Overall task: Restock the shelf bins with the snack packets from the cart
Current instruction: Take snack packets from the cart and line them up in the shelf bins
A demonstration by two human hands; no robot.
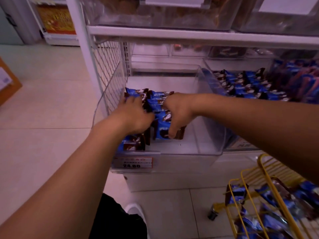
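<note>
Both hands are working inside the clear shelf bin (207, 152): the left hand (133, 116) is lying flat, fingers straight, pressing on the blue snack packets (155, 102) stacked at the bin's left side, while the right hand (177, 112) is pinching one packet (162, 131) just right of that stack. Right of the right hand, a neighbouring bin (209, 71) is holding rows of the same packets, and nearer the camera the yellow wire cart (250, 195) is carrying more.

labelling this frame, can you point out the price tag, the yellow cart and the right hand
price tag (133, 163): head view, on its printed face.
yellow cart (243, 184): head view, on an upper wire bar.
right hand (177, 112): head view, on the back of the hand.
</note>
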